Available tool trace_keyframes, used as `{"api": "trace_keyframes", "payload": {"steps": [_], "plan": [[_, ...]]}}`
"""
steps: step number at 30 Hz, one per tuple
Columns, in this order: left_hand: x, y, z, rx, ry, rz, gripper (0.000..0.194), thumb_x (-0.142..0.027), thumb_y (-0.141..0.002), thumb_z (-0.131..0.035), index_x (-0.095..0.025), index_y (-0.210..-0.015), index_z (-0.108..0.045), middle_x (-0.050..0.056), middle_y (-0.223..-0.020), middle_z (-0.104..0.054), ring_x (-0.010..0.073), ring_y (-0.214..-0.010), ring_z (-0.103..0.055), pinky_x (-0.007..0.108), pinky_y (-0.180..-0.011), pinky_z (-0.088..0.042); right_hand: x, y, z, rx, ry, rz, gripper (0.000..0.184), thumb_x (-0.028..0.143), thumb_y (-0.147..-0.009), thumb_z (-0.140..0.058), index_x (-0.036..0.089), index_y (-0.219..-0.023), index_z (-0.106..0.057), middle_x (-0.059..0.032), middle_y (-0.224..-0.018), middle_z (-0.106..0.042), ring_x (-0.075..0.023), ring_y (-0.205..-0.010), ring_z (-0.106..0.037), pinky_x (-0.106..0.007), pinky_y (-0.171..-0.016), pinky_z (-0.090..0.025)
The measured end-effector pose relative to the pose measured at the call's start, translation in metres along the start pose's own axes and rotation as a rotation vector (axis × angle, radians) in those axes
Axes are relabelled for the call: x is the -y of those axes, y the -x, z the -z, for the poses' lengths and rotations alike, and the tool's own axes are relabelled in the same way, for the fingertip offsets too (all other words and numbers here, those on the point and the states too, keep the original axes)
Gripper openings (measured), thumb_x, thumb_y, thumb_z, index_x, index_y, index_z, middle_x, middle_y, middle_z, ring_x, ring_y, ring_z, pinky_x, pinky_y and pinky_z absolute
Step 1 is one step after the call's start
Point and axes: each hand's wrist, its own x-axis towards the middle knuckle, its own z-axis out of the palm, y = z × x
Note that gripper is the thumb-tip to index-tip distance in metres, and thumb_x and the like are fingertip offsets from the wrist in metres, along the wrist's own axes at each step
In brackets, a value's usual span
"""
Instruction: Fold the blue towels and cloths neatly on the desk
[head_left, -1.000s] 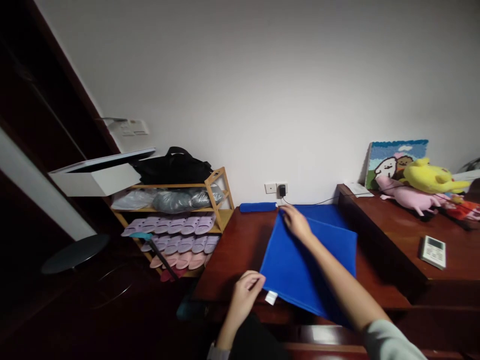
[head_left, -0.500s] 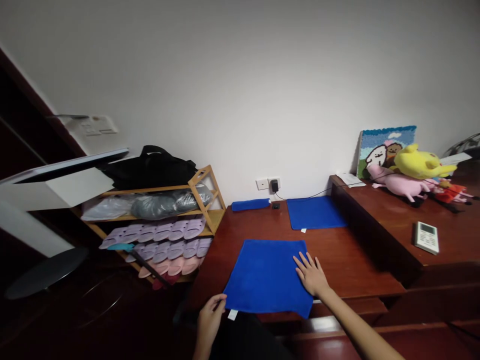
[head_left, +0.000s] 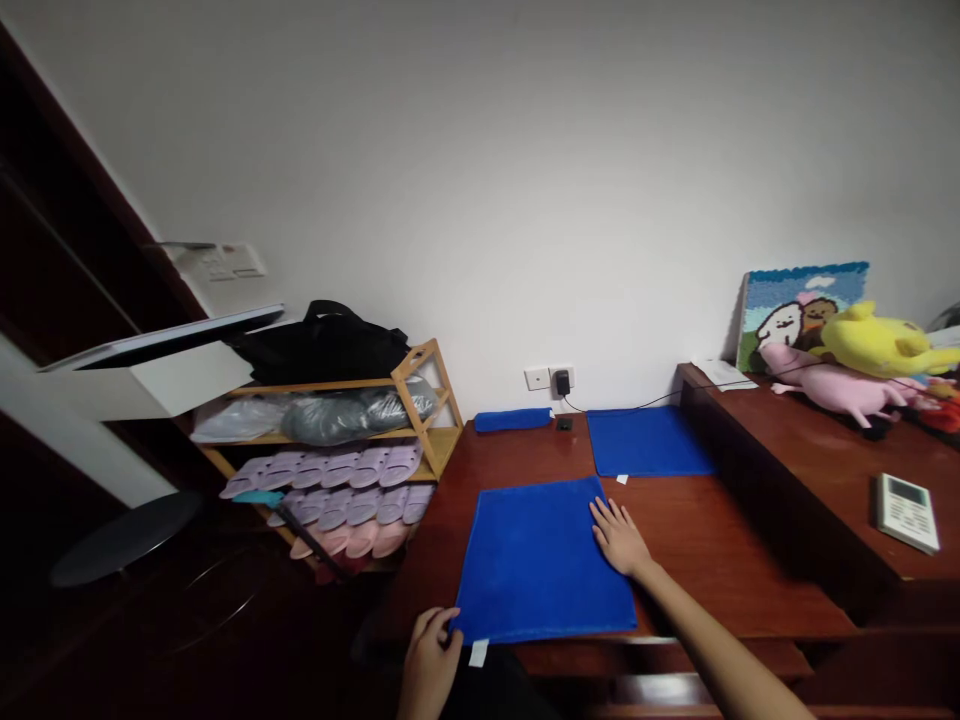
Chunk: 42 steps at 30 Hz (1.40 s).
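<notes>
A blue cloth [head_left: 540,570] lies spread nearly flat on the reddish-brown wooden tabletop [head_left: 720,540], a white tag on its front edge. My left hand [head_left: 431,660] is at its front left corner, fingers curled and thumb close to the index finger, pinching the corner. On the cloth's right side, my right hand [head_left: 621,538] rests palm down with fingers spread, the fingertips on the fabric. A second blue cloth [head_left: 649,442] lies flat behind, close to the wall. To its left is a narrow folded blue cloth [head_left: 514,419].
A wooden rack [head_left: 442,440] with several slippers [head_left: 360,465] and a black bag [head_left: 330,345] stands left. A plugged-in adapter [head_left: 562,383] trails a cable along the wall. The raised surface at right holds plush toys [head_left: 840,382], a picture [head_left: 806,310] and a white device [head_left: 906,512].
The view has shifted slightly left. The near cloth's front right corner, rumpled before, now lies straighter. My right hand stays flat on the right side; my left hand remains at the front left corner.
</notes>
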Motion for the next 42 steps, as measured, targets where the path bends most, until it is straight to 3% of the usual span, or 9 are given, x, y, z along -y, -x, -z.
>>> {"api": "trace_keyframes", "payload": {"steps": [3, 5, 9, 14, 19, 25, 33, 38, 42], "plan": [[-0.013, -0.018, -0.008, -0.092, -0.119, -0.101, 0.045, -0.052, -0.086, -0.047, -0.022, -0.101, -0.077, 0.012, -0.109, -0.073, 0.0282, -0.092, -0.072, 0.046, -0.091, -0.060, -0.001, 0.006, -0.002, 0.001, -0.011, 0.032, 0.068, 0.049, -0.106, -0.012, 0.017, -0.165, -0.021, -0.0019, -0.172, -0.017, -0.0203, -0.160, -0.009, -0.039, -0.130, -0.007], [-0.034, -0.033, -0.024, -0.075, -0.186, -0.206, 0.046, -0.049, -0.094, -0.041, -0.021, -0.108, -0.075, 0.013, -0.113, -0.074, 0.0295, -0.105, -0.070, 0.046, -0.098, -0.056, 0.001, 0.007, -0.002, -0.002, -0.009, 0.021, 0.070, 0.049, -0.106, -0.011, 0.015, -0.166, -0.019, -0.0020, -0.172, -0.015, -0.0193, -0.160, -0.008, -0.038, -0.130, -0.006], [-0.081, -0.062, -0.072, 0.130, -0.378, -0.414, 0.047, -0.040, -0.101, -0.039, -0.021, -0.133, -0.068, 0.011, -0.138, -0.068, 0.0278, -0.131, -0.060, 0.045, -0.114, -0.046, 0.006, 0.008, 0.000, 0.006, 0.016, -0.038, 0.071, 0.050, -0.105, -0.012, 0.014, -0.166, -0.015, -0.0016, -0.173, -0.012, -0.0192, -0.160, -0.006, -0.039, -0.130, -0.003], [-0.092, -0.080, -0.109, 0.342, -0.614, -0.369, 0.060, -0.052, -0.101, -0.042, -0.028, -0.156, -0.046, 0.007, -0.166, -0.040, 0.0311, -0.154, -0.035, 0.055, -0.126, -0.027, 0.007, 0.004, -0.002, 0.013, 0.025, -0.054, 0.069, 0.047, -0.105, -0.015, 0.017, -0.166, -0.017, 0.0004, -0.173, -0.013, -0.0187, -0.160, -0.008, -0.040, -0.130, -0.004], [-0.080, -0.082, -0.113, 0.378, -0.670, -0.358, 0.065, -0.062, -0.101, -0.034, -0.033, -0.160, -0.035, 0.004, -0.170, -0.030, 0.0291, -0.157, -0.027, 0.056, -0.128, -0.020, 0.009, -0.021, 0.006, -0.101, 0.068, -0.112, 0.065, 0.040, -0.102, -0.023, 0.019, -0.163, -0.034, -0.0025, -0.169, -0.029, -0.0245, -0.158, -0.019, -0.043, -0.129, -0.004], [-0.085, -0.083, -0.113, 0.393, -0.698, -0.321, 0.066, -0.065, -0.101, -0.030, -0.037, -0.160, -0.033, 0.002, -0.170, -0.028, 0.0310, -0.158, -0.024, 0.063, -0.127, -0.014, 0.012, -0.053, 0.006, -0.034, 0.018, -0.164, 0.072, 0.052, -0.104, -0.012, 0.016, -0.166, -0.016, 0.0007, -0.173, -0.013, -0.0235, -0.160, -0.005, -0.041, -0.129, -0.003], [-0.075, -0.100, -0.109, 0.444, -0.735, -0.258, 0.067, -0.069, -0.100, -0.027, -0.041, -0.160, -0.029, 0.000, -0.172, -0.023, 0.0314, -0.159, -0.020, 0.063, -0.126, -0.015, 0.013, -0.057, -0.002, -0.033, 0.022, -0.200, 0.074, 0.049, -0.104, -0.013, 0.009, -0.165, -0.012, -0.0039, -0.173, -0.006, -0.0221, -0.160, -0.003, -0.039, -0.129, 0.000], [-0.040, -0.126, -0.099, 0.398, -0.820, -0.225, 0.066, -0.059, -0.103, -0.025, -0.030, -0.162, -0.030, 0.007, -0.170, -0.028, 0.0314, -0.156, -0.029, 0.058, -0.124, -0.026, 0.012, -0.057, -0.001, -0.038, -0.010, -0.173, 0.074, 0.049, -0.104, -0.012, 0.008, -0.165, -0.010, -0.0051, -0.173, -0.006, -0.0215, -0.160, -0.003, -0.039, -0.129, 0.001], [-0.058, -0.128, -0.115, 0.232, -0.815, -0.322, 0.066, -0.050, -0.105, -0.021, -0.014, -0.157, -0.042, 0.017, -0.165, -0.037, 0.0338, -0.154, -0.034, 0.057, -0.124, -0.028, 0.011, -0.057, 0.000, -0.036, -0.029, -0.165, 0.075, 0.050, -0.104, -0.011, 0.008, -0.165, -0.011, -0.0049, -0.173, -0.007, -0.0210, -0.160, -0.001, -0.039, -0.129, 0.003]]}}
